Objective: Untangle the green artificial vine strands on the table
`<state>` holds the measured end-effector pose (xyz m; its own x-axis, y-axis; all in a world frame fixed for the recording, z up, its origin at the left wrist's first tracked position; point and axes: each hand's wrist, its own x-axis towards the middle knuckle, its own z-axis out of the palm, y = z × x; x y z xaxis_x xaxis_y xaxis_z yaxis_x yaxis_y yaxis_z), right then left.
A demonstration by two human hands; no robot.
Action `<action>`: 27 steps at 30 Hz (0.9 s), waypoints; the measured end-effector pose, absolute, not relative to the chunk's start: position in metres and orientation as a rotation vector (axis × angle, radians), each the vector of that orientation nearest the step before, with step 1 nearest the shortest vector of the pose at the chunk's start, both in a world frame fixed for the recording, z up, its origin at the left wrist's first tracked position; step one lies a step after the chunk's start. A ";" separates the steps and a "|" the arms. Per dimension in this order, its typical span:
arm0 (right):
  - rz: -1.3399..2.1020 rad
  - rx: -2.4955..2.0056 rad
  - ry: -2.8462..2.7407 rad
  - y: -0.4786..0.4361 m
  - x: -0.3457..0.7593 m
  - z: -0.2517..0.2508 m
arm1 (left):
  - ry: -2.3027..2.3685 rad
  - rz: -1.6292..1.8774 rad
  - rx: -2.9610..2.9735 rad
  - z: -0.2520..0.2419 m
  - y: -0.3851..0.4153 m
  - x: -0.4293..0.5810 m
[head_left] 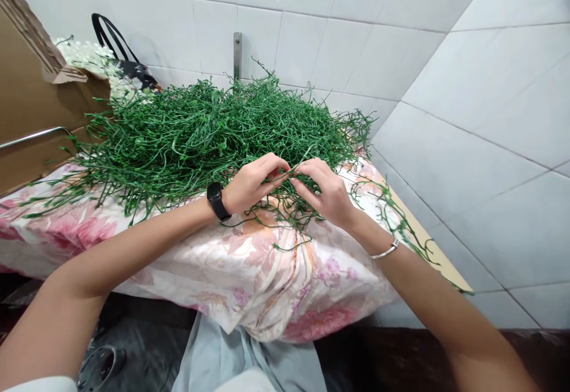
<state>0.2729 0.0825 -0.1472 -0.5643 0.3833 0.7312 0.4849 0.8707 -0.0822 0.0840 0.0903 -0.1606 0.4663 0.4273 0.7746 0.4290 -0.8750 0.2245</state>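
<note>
A large tangled heap of thin green stems [200, 133], which look like artificial plant stems, covers the back of the table. At its front edge my left hand [252, 184], with a black watch on the wrist, pinches a thin green stem [306, 154] between thumb and fingers. My right hand [328, 193], wearing a silver bangle, meets it fingertip to fingertip and pinches the same stem. One end of that stem points up past the right fingers. Below both hands, a few loose stems [296, 217] lie on the floral cloth [214, 273].
A cardboard box [35, 95] with a torn flap stands at the left. White flowers [84, 56] and a dark bag [136, 72] are behind it. More stems [398, 223] trail along the table's right edge. White tiled walls [472, 160] close off the back and right.
</note>
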 end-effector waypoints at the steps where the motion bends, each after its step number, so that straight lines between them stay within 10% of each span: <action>1: -0.131 -0.633 -2.235 0.082 0.273 -0.147 | -0.794 -1.429 -2.677 -0.160 0.091 0.084; 27: 0.039 -0.675 -2.197 0.091 0.274 -0.158 | -1.008 -1.336 -2.867 -0.155 0.086 0.087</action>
<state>0.2744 0.0907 -0.1582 -0.5221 0.4798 0.7051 0.4546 0.8561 -0.2460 0.0869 0.0865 -0.1550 0.4958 0.5916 0.6357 0.4487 -0.8013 0.3957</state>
